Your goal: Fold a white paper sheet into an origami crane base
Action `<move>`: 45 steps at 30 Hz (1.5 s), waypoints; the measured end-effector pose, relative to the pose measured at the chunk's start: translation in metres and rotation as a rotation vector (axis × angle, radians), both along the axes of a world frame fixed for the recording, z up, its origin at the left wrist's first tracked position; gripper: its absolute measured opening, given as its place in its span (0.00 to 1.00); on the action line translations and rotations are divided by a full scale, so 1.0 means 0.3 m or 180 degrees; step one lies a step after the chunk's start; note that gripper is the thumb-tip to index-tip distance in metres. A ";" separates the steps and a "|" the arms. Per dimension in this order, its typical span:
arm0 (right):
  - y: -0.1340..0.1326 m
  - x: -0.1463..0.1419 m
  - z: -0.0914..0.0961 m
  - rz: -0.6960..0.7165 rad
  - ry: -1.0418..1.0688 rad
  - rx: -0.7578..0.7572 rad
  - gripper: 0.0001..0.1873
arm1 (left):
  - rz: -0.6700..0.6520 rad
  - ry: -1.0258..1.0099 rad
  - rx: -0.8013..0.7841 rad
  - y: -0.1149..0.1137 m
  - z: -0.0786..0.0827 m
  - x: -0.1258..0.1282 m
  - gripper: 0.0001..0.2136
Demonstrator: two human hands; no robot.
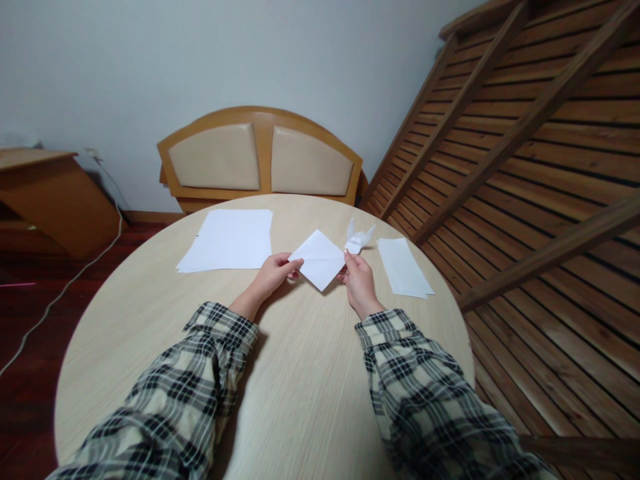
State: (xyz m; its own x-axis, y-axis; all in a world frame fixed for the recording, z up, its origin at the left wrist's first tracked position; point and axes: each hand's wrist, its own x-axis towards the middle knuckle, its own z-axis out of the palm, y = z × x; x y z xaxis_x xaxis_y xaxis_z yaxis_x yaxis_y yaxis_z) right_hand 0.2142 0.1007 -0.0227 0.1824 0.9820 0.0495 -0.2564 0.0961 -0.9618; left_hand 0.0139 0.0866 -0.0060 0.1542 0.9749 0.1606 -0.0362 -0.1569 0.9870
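Observation:
A white square of paper (319, 259), turned like a diamond and creased across its middle, is held up between my two hands. My left hand (275, 275) pinches its left corner with the thumb on top. At the opposite corner, my right hand (359, 281) grips with thumb and fingers closed. Just behind my right hand stands a folded white origami figure (358, 239) with two upright points; its lower part is partly hidden by that hand.
The round wooden table (295, 387) carries a stack of white sheets (230, 237) at left and narrow paper strips (404, 267) at right. Behind it is a padded headboard (265, 160). Wooden slats (540, 173) lean at right. A white cable (75, 280) crosses the floor near a desk (55, 200).

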 end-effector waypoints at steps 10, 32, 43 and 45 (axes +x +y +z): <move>0.009 0.001 -0.012 -0.0245 0.0077 0.0111 0.20 | -0.0369 0.0308 0.0039 0.004 -0.013 -0.003 0.10; -0.015 -0.012 0.013 0.0236 -0.0606 0.0363 0.17 | -0.0088 0.0064 0.0080 0.009 -0.017 0.009 0.10; -0.059 -0.033 0.014 0.1235 -0.1240 0.0483 0.18 | 0.0674 -0.0741 -0.0011 0.035 -0.021 -0.009 0.09; -0.067 -0.032 0.025 0.1453 -0.1229 0.0479 0.20 | 0.0765 -0.0826 -0.0084 0.041 -0.024 -0.014 0.09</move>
State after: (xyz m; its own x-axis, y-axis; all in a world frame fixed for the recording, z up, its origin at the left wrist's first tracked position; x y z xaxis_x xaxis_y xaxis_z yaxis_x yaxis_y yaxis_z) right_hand 0.2046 0.0807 -0.0153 -0.3134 0.9338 0.1723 0.0603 0.2007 -0.9778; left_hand 0.0096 0.0988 -0.0134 -0.1227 0.9827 0.1388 -0.2515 -0.1660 0.9535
